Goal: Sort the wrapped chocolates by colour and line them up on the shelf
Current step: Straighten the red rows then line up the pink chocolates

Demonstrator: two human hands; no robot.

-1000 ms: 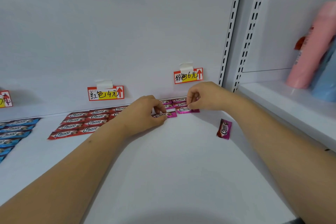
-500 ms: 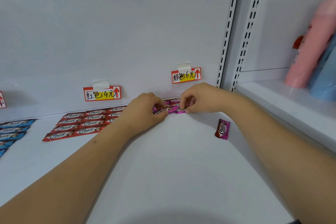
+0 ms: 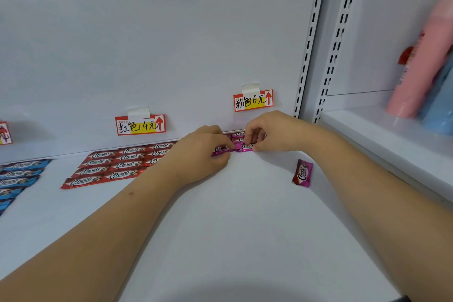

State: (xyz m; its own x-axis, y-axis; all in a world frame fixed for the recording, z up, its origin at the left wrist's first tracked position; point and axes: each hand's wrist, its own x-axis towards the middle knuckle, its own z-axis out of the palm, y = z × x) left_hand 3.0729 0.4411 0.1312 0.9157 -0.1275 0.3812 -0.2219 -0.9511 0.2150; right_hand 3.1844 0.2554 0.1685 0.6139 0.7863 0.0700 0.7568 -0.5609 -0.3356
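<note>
Head view: the left hand [image 3: 198, 154] pinches a pink chocolate [image 3: 220, 150] at the front of the pink group [image 3: 241, 140], against the back wall of the shelf [image 3: 245, 228] under the pink price label [image 3: 253, 101]. The right hand [image 3: 272, 132] pinches the adjoining pink wrapper [image 3: 245, 147]. One loose pink chocolate [image 3: 302, 173] lies apart, to the right. Red chocolates [image 3: 115, 164] and blue chocolates [image 3: 17, 176] lie in rows further left.
</note>
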